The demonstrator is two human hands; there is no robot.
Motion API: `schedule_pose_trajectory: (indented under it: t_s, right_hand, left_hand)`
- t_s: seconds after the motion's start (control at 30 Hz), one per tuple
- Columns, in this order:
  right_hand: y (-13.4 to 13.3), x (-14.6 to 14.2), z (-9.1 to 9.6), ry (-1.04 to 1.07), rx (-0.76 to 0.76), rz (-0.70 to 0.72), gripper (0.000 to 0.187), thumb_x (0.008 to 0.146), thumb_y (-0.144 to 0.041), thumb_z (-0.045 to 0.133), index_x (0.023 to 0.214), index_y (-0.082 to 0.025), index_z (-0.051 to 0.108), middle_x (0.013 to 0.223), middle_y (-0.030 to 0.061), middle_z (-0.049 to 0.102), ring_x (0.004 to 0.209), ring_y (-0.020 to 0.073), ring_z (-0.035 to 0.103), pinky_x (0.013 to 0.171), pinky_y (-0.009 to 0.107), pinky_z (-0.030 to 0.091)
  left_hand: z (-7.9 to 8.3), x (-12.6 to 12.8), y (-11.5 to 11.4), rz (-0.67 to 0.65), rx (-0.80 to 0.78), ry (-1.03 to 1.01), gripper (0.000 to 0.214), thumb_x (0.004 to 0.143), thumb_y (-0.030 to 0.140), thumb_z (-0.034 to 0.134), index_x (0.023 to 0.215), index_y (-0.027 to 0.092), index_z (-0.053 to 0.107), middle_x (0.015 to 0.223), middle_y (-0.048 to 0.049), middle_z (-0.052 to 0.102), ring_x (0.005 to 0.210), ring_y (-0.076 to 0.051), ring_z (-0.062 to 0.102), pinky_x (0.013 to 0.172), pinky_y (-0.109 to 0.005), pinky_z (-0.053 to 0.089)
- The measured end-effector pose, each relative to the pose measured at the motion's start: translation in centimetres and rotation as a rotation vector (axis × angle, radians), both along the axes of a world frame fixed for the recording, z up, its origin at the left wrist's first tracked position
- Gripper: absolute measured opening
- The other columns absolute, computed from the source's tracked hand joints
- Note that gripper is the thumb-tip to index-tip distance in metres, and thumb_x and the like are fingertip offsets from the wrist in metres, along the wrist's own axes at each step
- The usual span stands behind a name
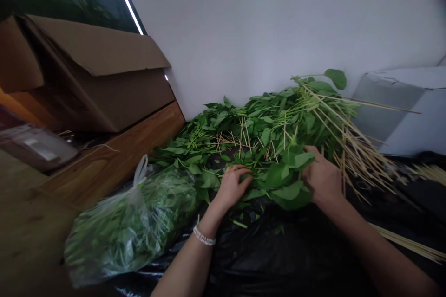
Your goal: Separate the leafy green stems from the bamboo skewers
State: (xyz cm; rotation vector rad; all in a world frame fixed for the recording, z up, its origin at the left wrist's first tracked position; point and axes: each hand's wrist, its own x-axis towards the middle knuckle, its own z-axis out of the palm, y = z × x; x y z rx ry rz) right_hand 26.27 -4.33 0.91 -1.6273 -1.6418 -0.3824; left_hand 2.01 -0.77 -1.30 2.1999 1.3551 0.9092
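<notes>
A heap of green leafy stalks [265, 125] with pale stems lies on black plastic sheeting [278, 250] against a white wall. My left hand [232, 186], with a bead bracelet at the wrist, curls its fingers onto leaves at the heap's near edge. My right hand [322, 178] grips a bunch of the leafy stalks [291, 181], the leaves fanning out to its left and the long pale stems [351, 148] running up and to the right behind it.
A clear plastic bag full of greens [132, 227] lies at the left. Behind it are a wooden ledge [114, 153] and an open cardboard box [94, 74]. A grey box [404, 111] stands at the right. Loose pale stems [411, 246] lie on the sheeting.
</notes>
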Motion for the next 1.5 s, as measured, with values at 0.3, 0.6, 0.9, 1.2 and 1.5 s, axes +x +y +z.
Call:
schedule_pose_trajectory:
  t_s: [0.3, 0.6, 0.9, 1.2, 1.5]
  right_hand:
    - [-0.3, -0.9, -0.2, -0.002, 0.036, 0.025, 0.039, 0.075, -0.013, 0.041, 0.111, -0.021, 0.055, 0.088, 0.0069, 0.069, 0.070, 0.0198, 0.063, 0.056, 0.027, 0.039]
    - [-0.6, -2.1, -0.5, 0.003, 0.001, 0.200, 0.040, 0.071, -0.007, 0.040, 0.106, -0.020, 0.053, 0.088, 0.0052, 0.068, 0.076, 0.0199, 0.066, 0.063, 0.027, 0.045]
    - [-0.9, -4.3, -1.9, -0.102, -0.054, 0.360, 0.024, 0.090, -0.014, 0.040, 0.106, -0.019, 0.058, 0.098, 0.0045, 0.070, 0.078, 0.0151, 0.067, 0.062, 0.022, 0.046]
    - [-0.5, -3.7, -1.9, -0.131, -0.046, 0.310, 0.026, 0.093, -0.019, 0.039, 0.105, -0.019, 0.062, 0.098, 0.0058, 0.071, 0.079, 0.0144, 0.068, 0.060, 0.022, 0.045]
    - [-0.3, -3.5, -2.1, -0.109, -0.022, 0.299, 0.026, 0.095, -0.023, 0.038, 0.105, -0.019, 0.062, 0.098, 0.0055, 0.071, 0.078, 0.0150, 0.068, 0.061, 0.023, 0.045]
  left_hand:
    - [-0.5, -0.2, 0.6, 0.108, 0.085, -0.015, 0.014, 0.082, 0.021, 0.061, 0.085, 0.021, 0.074, 0.092, -0.0055, 0.074, 0.092, -0.022, 0.063, 0.089, -0.036, 0.043]
    - [-0.2, -0.6, 1.5, 0.138, -0.243, -0.752, 0.029, 0.061, 0.022, 0.077, 0.088, 0.016, 0.066, 0.074, -0.0008, 0.067, 0.070, -0.013, 0.061, 0.070, -0.025, 0.046]
    - [0.3, -0.5, 1.0, 0.074, -0.457, -0.983, 0.045, 0.062, 0.033, 0.080, 0.103, 0.016, 0.069, 0.079, -0.0037, 0.070, 0.073, -0.013, 0.062, 0.075, -0.026, 0.044]
    - [0.2, -0.7, 1.2, 0.079, -0.371, -0.886, 0.047, 0.060, 0.024, 0.078, 0.105, 0.017, 0.066, 0.088, -0.0030, 0.069, 0.080, -0.014, 0.064, 0.080, -0.028, 0.046]
    - [0.4, -0.3, 0.9, 0.083, -0.406, -0.893, 0.038, 0.065, 0.035, 0.077, 0.093, 0.015, 0.061, 0.081, -0.0061, 0.071, 0.084, -0.020, 0.068, 0.080, -0.033, 0.049]
